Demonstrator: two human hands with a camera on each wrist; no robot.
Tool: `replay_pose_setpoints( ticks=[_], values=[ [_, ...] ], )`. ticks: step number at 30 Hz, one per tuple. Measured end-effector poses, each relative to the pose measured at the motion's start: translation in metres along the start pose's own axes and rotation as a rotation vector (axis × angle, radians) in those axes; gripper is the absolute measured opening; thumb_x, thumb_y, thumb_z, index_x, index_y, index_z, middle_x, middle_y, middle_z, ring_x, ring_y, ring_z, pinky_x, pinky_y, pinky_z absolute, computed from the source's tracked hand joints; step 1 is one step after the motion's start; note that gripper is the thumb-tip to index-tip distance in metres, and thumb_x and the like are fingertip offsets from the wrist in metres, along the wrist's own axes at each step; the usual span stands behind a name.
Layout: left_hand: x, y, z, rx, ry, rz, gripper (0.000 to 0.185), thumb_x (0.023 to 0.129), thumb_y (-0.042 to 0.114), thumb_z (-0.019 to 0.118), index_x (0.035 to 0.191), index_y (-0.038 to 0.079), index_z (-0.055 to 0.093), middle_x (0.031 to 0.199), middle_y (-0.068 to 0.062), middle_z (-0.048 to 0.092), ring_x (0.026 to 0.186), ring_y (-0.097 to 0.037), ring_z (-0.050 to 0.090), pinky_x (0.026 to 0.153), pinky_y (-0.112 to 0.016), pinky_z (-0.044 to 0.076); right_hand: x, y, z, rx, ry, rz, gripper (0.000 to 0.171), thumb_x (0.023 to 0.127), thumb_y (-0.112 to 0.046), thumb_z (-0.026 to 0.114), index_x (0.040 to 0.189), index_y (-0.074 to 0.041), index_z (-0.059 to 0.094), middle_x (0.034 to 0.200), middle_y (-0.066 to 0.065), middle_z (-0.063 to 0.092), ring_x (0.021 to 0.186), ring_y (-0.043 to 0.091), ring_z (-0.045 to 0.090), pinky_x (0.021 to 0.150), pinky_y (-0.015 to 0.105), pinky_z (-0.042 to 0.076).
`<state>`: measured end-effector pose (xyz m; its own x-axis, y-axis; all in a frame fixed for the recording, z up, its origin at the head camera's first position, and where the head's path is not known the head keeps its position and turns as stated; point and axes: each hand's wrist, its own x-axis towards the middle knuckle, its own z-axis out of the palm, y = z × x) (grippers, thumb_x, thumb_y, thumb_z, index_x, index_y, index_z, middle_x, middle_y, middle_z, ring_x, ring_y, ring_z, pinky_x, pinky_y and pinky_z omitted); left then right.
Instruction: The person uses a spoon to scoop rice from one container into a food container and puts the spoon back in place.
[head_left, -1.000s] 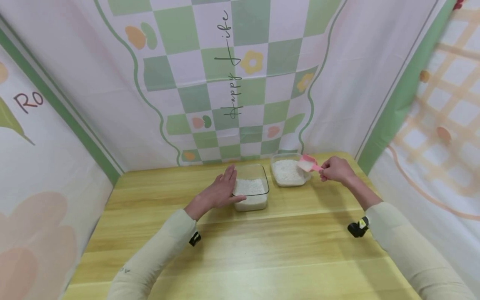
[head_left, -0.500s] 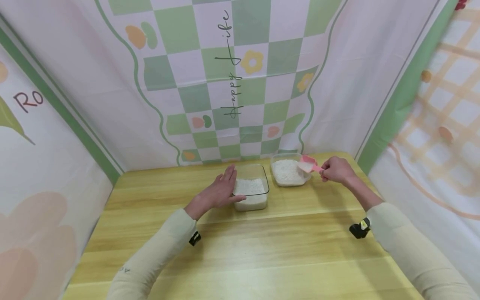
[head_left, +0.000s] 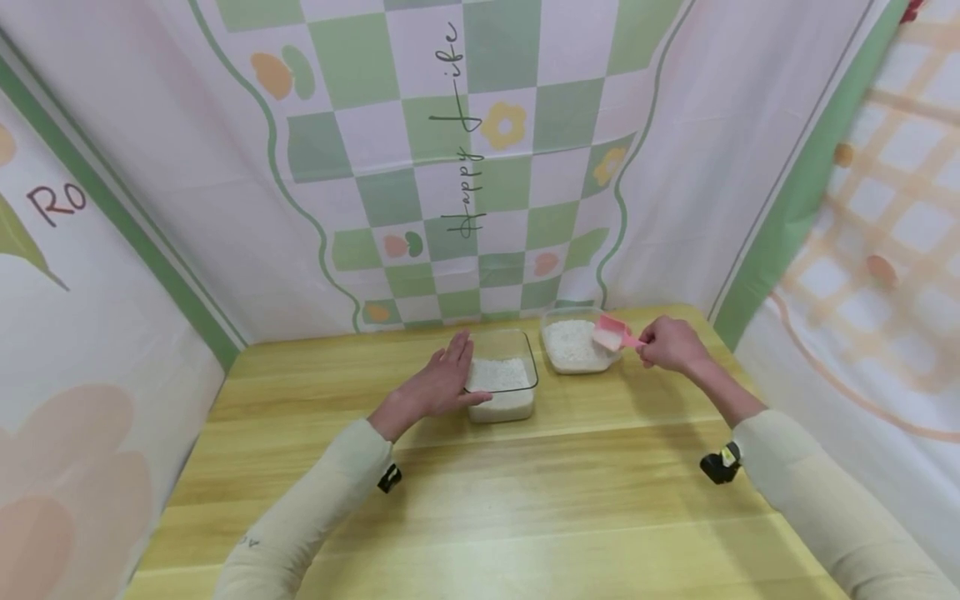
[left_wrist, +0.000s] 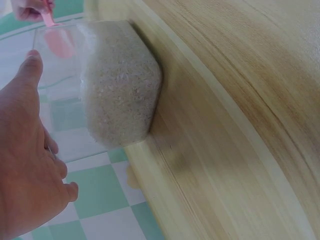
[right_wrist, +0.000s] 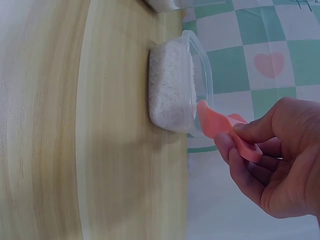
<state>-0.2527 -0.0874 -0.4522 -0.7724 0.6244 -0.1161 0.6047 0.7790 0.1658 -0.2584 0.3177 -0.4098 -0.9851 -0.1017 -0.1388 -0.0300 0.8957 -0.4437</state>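
Two clear containers of white rice stand at the back of the wooden table (head_left: 525, 500). My left hand (head_left: 442, 382) rests with straight fingers against the left side of the square container (head_left: 504, 385) (left_wrist: 117, 82). My right hand (head_left: 670, 342) (right_wrist: 272, 165) pinches the handle of a pink scoop (head_left: 613, 332) (right_wrist: 225, 131). The scoop carries rice and hovers over the right rim of the rounder container (head_left: 576, 342) (right_wrist: 175, 85).
Printed cloth walls close in the table on three sides, with a green checked panel (head_left: 465, 167) at the back. Bare wooden tabletop stretches in front of the two containers toward me. A small black band (head_left: 718, 463) sits at my right sleeve cuff.
My right hand has shifted the scoop slightly left and down over the rounder container. The left hand has not moved.
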Motion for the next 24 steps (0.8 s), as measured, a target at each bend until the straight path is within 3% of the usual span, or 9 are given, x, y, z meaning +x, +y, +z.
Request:
replay_pose_setpoints(
  ticks=[24],
  values=[
    [0.000,0.000,0.000,0.014,0.002,0.003,0.103,0.097,0.070,0.039,0.158,-0.006,0.004,0.167,-0.022,-0.004,0.157,-0.028,-0.003,0.125,-0.048,0.019,-0.009,-0.015,0.002,-0.208,0.093,-0.066,0.020,0.083,-0.003,0.064,0.098,0.004,0.074,0.073,0.012,0.068,0.058,0.020,0.053,0.048,0.028,0.042]
  ],
)
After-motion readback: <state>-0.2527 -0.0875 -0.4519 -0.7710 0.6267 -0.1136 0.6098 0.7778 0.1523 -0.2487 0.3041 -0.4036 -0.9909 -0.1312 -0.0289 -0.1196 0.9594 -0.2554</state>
